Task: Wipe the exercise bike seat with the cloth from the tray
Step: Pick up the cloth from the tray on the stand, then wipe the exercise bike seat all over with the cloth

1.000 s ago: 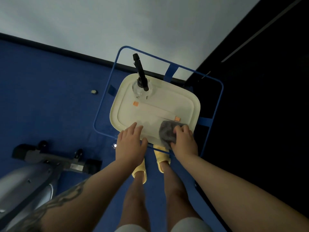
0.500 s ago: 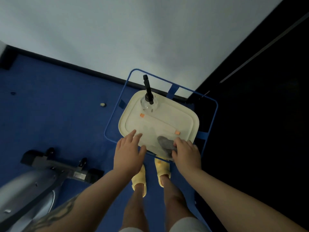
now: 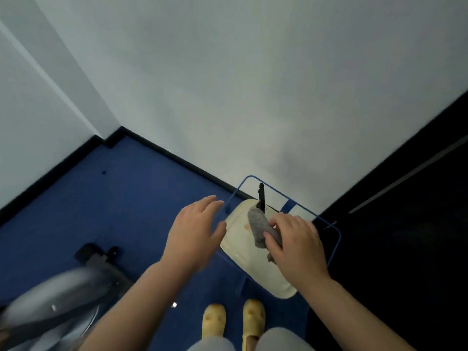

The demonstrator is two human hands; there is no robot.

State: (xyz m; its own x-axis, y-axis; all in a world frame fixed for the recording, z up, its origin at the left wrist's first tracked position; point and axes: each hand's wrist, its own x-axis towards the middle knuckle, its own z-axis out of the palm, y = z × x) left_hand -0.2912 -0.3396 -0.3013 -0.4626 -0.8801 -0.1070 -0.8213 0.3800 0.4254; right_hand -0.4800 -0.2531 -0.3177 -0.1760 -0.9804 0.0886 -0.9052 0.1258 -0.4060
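My right hand [image 3: 296,247] grips a rolled grey cloth [image 3: 260,228], lifted above the cream tray [image 3: 236,252]. The tray rests on a blue wire-frame stand [image 3: 334,247]. My left hand [image 3: 195,231] hovers open just left of the tray, fingers spread, holding nothing. A spray bottle with a black nozzle [image 3: 261,197] stands at the tray's far end, partly hidden by the cloth. The grey body of the exercise bike [image 3: 58,297] lies blurred at lower left; its seat is out of view.
Blue carpet covers the floor, meeting white walls with a black skirting. A dark panel [image 3: 405,224] fills the right side. The bike's black base foot [image 3: 96,253] sits left of my left arm. My feet in yellow slippers [image 3: 233,323] stand below the tray.
My right hand has lifted the cloth off the tray. My left hand left the tray's rim and opened. The view tilted up, showing more wall.
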